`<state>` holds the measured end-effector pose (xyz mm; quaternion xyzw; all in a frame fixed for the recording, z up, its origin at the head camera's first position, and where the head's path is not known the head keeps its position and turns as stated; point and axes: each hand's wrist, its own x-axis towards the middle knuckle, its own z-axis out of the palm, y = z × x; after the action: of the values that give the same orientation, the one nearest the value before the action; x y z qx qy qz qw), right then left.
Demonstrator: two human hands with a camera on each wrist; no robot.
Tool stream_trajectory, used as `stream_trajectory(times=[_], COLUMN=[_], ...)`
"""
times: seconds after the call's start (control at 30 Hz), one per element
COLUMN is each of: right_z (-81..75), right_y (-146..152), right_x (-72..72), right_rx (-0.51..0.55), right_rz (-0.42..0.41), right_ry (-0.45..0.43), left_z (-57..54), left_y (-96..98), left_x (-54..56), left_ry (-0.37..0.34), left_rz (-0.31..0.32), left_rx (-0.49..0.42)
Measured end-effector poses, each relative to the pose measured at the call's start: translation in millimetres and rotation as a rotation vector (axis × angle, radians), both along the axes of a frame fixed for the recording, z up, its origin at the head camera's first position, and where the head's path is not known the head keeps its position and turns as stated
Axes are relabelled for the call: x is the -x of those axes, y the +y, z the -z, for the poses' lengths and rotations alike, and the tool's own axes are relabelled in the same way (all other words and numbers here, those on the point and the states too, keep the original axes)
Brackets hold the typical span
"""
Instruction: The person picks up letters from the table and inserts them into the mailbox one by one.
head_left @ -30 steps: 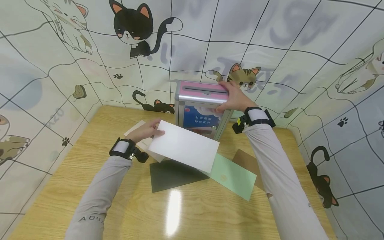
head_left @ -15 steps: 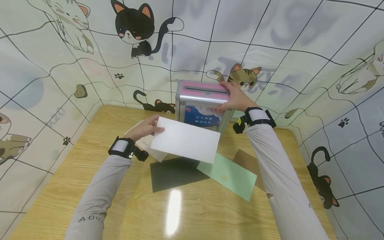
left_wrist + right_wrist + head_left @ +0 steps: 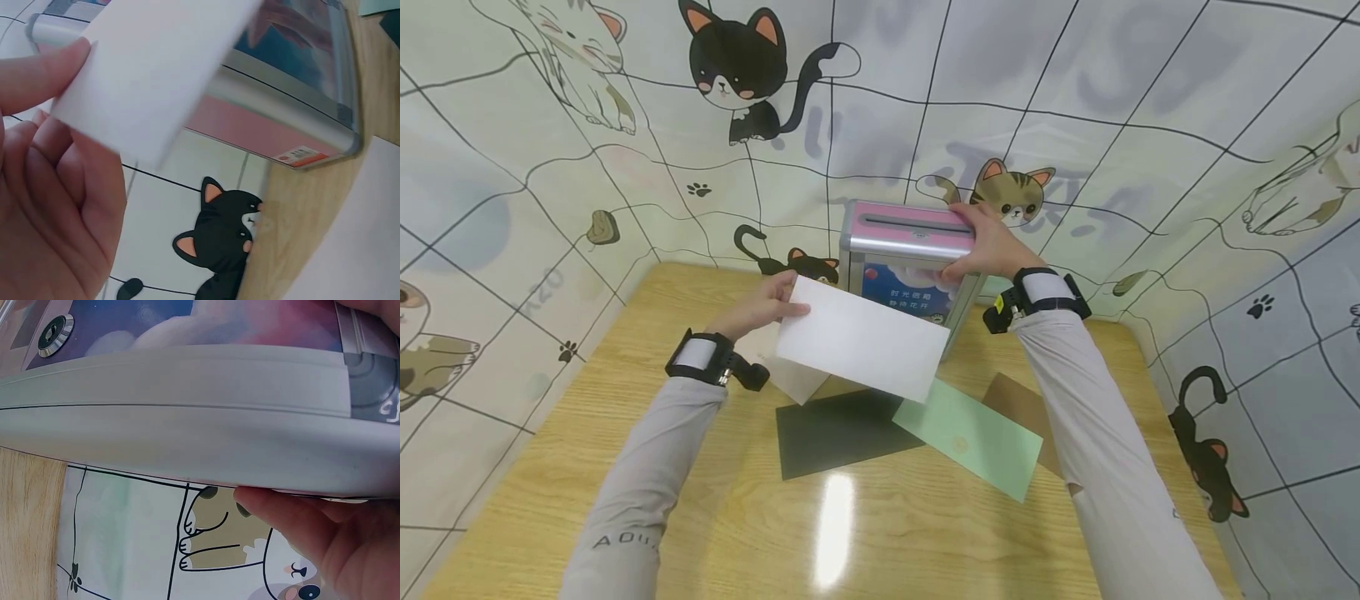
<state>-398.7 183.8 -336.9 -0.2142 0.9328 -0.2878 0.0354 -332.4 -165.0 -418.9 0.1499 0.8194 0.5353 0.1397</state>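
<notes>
Left hand (image 3: 760, 310) and white sheet (image 3: 861, 342), with the box (image 3: 906, 262) as landmark. The left hand, in front of the box and off its left end, pinches the sheet by the upper corner of its left short end: thumb flat on the near face, fingers behind, with no gap beyond the paper's thickness. The sheet extends from this grip to the right, across the lower front of the box and above the table (image 3: 737, 533). Its long axis slopes down to the right, more steeply than the slot (image 3: 917, 225) in the box's top, so the two are not parallel in the head view. The sheet is on the near side of the slot; whether it touches the box cannot be told. The left hand is the nearer to the sheet; the right hand (image 3: 988, 242) grips the right end of the box's top, its thumb at the front and its fingers over the lid.

Appearance: the sheet is plain, oblong and thin, with straight edges and no marks on the near face; whether it is an envelope cannot be determined. The box stands upright, pink on top and metal-edged, with a blue printed panel (image 3: 883, 287) and a round lock (image 3: 56, 335).

Farther out, a cream envelope (image 3: 797, 383) lies front-left of the box, a black envelope (image 3: 835, 442) in front, and green (image 3: 977, 442) and brown (image 3: 1018, 408) envelopes front-right.
</notes>
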Motion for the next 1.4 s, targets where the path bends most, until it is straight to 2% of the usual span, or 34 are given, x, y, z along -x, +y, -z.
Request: stream_trajectory(times=[0.1,0.3,0.6,0.77,1.0,1.17,1.4], right_z=[0.0,-0.7,0.3,0.9,0.3,-0.1,-0.6], right_y=[0.3,0.1,0.4,1.0,0.1,0.1,0.5], right_x=[0.4,0.0,1.0,1.2,0.0,0.4,0.1], right_rx=[0.003,0.001,0.003,-0.002,-0.011,-0.019,-0.024], right_rz=[-0.002,0.004,0.002,-0.004,-0.001,0.0,0.008], right_ry=[-0.002,0.003,-0.002,0.0,-0.003,-0.004,-0.009], left_z=[-7.7,-23.9,-50.1,-64.0,-78.4,-86.5,-98.4], left_y=[1.5,7.0,18.7,26.2,36.8,47.5,65.4], left_x=[2.6,7.7,10.2,12.5,14.4,15.8,15.1], left_ry=[0.055,0.105,0.137,0.184,0.259,0.324,0.338], left_rz=[-0.022,-0.046,-0.03,-0.015,0.012,0.059,0.134], left_rx=[0.004,0.036,0.068,0.075,0.154,0.211,0.25])
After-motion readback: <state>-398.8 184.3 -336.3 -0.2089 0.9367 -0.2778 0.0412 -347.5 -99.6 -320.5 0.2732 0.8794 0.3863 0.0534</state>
